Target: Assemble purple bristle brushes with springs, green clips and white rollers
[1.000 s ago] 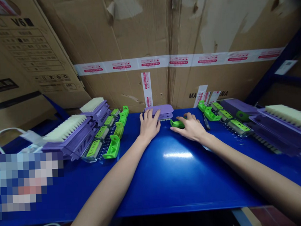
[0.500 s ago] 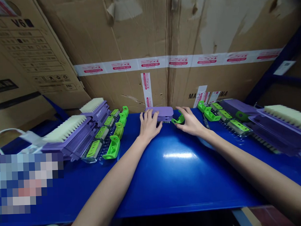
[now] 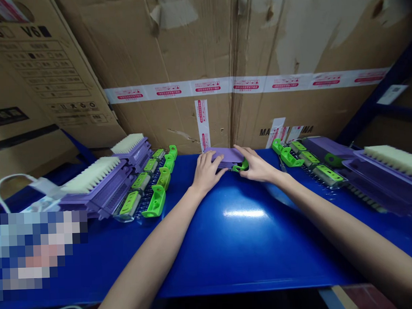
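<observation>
A purple plastic housing (image 3: pixel 226 154) with slotted sides lies near the back of the blue surface. My left hand (image 3: pixel 206 169) grips its left end, fingers over the top and thumb along the front. At the other end, a bright green plastic bracket (image 3: pixel 240 167) sits against the housing, closed in by my right hand (image 3: pixel 255 165). The right fingers also reach over the housing's top edge. Part of the bracket is hidden behind those fingers, so I cannot tell whether it is seated.
To the left stand purple housings with white bristles (image 3: pixel 92 175), green-topped clear pieces (image 3: pixel 130 204) and several green brackets (image 3: pixel 155 202). Similar purple parts (image 3: pixel 379 175) and green brackets (image 3: pixel 289 155) lie right. A screwdriver-like tool (image 3: pixel 282 166) rests nearby. Cardboard (image 3: pixel 157 120) backs the blue table (image 3: pixel 229 253).
My right hand has moved left, bringing the green bracket from just beside the housing up against its right end. The housing now sits slightly turned, and my left hand keeps its hold.
</observation>
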Available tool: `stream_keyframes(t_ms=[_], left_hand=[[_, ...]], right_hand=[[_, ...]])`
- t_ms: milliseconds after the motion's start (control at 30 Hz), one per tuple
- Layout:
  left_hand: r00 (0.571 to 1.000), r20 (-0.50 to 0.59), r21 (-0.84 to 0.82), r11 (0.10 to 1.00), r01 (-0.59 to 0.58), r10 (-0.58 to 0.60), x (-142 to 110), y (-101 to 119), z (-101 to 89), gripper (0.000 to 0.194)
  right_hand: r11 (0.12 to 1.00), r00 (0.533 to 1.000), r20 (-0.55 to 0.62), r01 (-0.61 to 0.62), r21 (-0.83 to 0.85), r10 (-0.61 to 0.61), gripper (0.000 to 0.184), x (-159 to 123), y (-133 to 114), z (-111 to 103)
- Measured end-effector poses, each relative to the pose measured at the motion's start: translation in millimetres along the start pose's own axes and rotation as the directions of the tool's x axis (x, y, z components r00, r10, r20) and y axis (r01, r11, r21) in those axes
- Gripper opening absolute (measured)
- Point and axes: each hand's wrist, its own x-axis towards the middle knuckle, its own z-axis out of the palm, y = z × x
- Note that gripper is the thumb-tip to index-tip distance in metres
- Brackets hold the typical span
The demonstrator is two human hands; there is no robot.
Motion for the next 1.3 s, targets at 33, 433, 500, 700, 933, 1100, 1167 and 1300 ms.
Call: stream_keyframes(t_ms=[33,433,500,700,933,1100,1167,1300], left_hand=[[1.000,-0.002,-0.006,1.000,-0.003,0.003,0,0,0.2,0.040],[1.000,-0.030,-0.049,0.999,-0.009,0.008,0,-2,2.5,0.040],[1.000,-0.028,-0.062,0.998,-0.011,0.009,0,-2,2.2,0.039],[1.000,-0.012,-0.085,0.996,-0.011,0.010,2,-1,0.3,0.036],[1.000,0.018,-0.098,0.995,0.005,-0.003,2,0,-2.0,0.032],[0.999,0.031,-0.091,0.996,-0.011,0.014,2,1,-4.5,0.029],[0.999,0.023,-0.066,0.998,-0.026,0.028,1,2,-6.4,0.031],[0.994,0.027,0.000,0.994,-0.110,0.110,3,6,-10.8,0.035]], right_hand=[[1.000,1.000,-0.008,0.004,0.008,-0.003,0.087,0,-1,1],[0.997,0.995,-0.060,-0.082,0.010,0.082,0.082,-4,-4,0],[0.997,0.996,-0.045,-0.076,-0.017,0.075,0.086,-2,-4,-2],[0.989,0.989,-0.115,-0.075,0.124,0.089,0.088,-2,-1,4],[0.995,0.985,-0.164,-0.044,0.084,0.058,0.090,-6,-4,9],[1.000,0.979,-0.203,-0.011,0.008,0.012,0.085,-5,-5,10],[1.000,0.978,-0.210,0.006,-0.009,-0.008,0.082,-5,-6,9],[0.994,0.982,-0.174,0.065,-0.093,-0.080,0.080,-8,-11,6]])
